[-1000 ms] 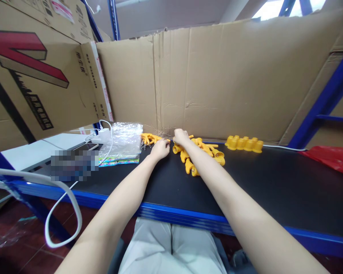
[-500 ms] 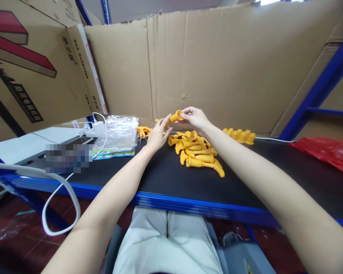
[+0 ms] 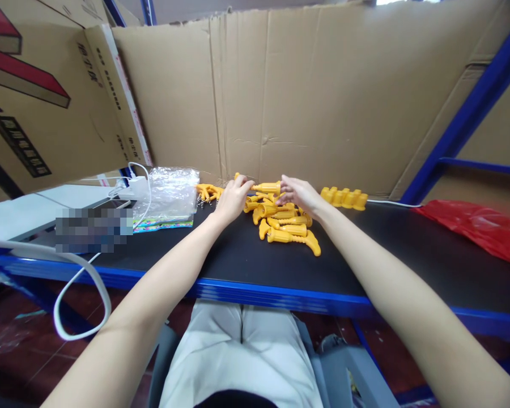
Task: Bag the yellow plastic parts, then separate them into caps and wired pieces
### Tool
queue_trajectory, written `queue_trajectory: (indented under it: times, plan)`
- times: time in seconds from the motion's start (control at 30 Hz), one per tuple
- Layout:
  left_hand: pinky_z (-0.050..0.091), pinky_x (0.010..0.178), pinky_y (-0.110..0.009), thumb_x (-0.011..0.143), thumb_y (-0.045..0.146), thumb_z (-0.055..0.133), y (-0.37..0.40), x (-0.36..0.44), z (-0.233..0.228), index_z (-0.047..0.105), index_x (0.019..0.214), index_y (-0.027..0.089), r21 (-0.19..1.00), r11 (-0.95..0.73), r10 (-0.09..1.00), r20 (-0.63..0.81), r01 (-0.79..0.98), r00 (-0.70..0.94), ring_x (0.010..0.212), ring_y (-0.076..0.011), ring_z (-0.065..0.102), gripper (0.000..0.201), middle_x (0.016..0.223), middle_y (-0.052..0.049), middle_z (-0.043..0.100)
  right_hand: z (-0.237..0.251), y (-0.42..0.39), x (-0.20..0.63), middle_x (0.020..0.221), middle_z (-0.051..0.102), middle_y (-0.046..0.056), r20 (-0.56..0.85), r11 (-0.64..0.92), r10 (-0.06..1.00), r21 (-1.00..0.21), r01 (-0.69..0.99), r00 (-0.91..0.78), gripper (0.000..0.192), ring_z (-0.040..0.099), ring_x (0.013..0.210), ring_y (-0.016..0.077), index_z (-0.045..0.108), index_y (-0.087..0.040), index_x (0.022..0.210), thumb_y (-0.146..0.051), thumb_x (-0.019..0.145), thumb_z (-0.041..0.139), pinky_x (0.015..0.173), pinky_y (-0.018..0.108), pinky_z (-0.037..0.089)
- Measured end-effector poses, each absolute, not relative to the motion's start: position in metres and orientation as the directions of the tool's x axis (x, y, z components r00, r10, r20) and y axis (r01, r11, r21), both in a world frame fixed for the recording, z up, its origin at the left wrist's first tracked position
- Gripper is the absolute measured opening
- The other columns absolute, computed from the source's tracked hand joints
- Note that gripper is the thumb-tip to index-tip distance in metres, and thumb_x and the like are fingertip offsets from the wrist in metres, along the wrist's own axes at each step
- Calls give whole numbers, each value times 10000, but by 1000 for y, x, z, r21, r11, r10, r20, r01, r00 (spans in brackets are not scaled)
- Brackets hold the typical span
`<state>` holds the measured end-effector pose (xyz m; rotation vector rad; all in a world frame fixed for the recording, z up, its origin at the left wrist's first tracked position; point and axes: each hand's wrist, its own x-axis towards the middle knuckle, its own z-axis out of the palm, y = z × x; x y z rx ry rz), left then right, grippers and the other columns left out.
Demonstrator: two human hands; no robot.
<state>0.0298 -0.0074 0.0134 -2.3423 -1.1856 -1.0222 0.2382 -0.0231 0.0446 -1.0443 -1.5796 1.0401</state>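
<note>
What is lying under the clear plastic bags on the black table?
Under the clear plastic bags a colourful printed sheet shows only its front edge; the rest is covered, so its picture cannot be told.

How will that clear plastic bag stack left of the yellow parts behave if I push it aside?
The clear plastic bag stack looks thin and crinkled, so it will probably flop and bunch rather than slide as one piece. It seems light; the top sheets may shift separately. Its glossy film is likely slippery against the black tabletop. The white cable draped at its edge may drag along.

A warehouse-like assembly workshop: blue steel racking (image 3: 463, 107), cardboard walls (image 3: 323, 96), and piled identical yellow plastic parts (image 3: 287, 224).
</note>
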Motion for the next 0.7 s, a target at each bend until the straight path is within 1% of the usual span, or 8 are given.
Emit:
queue_trajectory:
  times: [0.13,0.2,0.27,0.37,0.43,0.5,0.6,0.7]
  plan:
    - [412,886,-367,887,85,312,-9,29,14,508,1226,174,-13,-587,578,694,810,430,997,-207,500,401,1163,-102,500,37,-18,243,727,624,50,281,362,919,-881,305,-278,327,571,582,114,562,-144,843,-463,773,578,629,269,477]
    - [420,872,-361,885,84,317,-8,29,14,510,1232,171,-14,-600,576,686,800,444,974,-205,512,406,1138,-105,507,35,-15,246,780,627,50,343,436,892,-823,364,-294,337,563,620,116,565,-146,893,-444,744,609,641,272,470]
    - [426,865,-357,881,82,324,-6,29,13,513,1234,164,-3,-611,574,686,792,446,965,-204,523,408,1117,-108,508,34,-15,248,878,627,59,430,532,847,-705,470,-313,341,560,682,128,552,-148,958,-390,730,626,666,281,460]
    - [434,868,-343,872,87,340,-3,30,12,521,1228,150,27,-631,577,685,776,445,967,-198,538,404,1097,-109,500,36,-18,250,1021,606,77,562,646,726,-359,674,-396,320,553,841,174,531,-157,1045,-263,749,591,753,317,421]
    - [441,867,-326,867,94,347,-2,31,10,521,1226,144,55,-643,587,677,764,445,967,-189,546,403,1080,-103,500,36,-20,250,1114,577,95,610,641,643,-96,762,-464,343,519,976,213,511,-166,1119,-189,777,527,826,356,371]
    - [446,864,-311,864,107,352,-2,32,8,512,1234,148,71,-648,595,668,758,447,966,-180,551,405,1067,-95,501,36,-23,250,1185,541,114,622,588,598,87,804,-505,386,475,1058,240,483,-170,1186,-170,800,481,877,394,318]
    - [454,850,-298,871,132,351,-2,32,6,506,1236,165,52,-649,597,653,759,466,958,-175,559,398,1060,-85,503,31,-24,246,1195,533,132,605,535,592,200,821,-533,358,449,1084,259,504,-164,1180,-266,839,466,922,430,262]
    - [456,841,-293,877,141,342,-5,33,6,502,1229,181,31,-644,612,621,764,491,957,-175,569,389,1067,-79,504,24,-22,242,1146,568,122,567,541,613,206,815,-551,340,458,1079,249,529,-169,1154,-334,889,393,986,463,181]
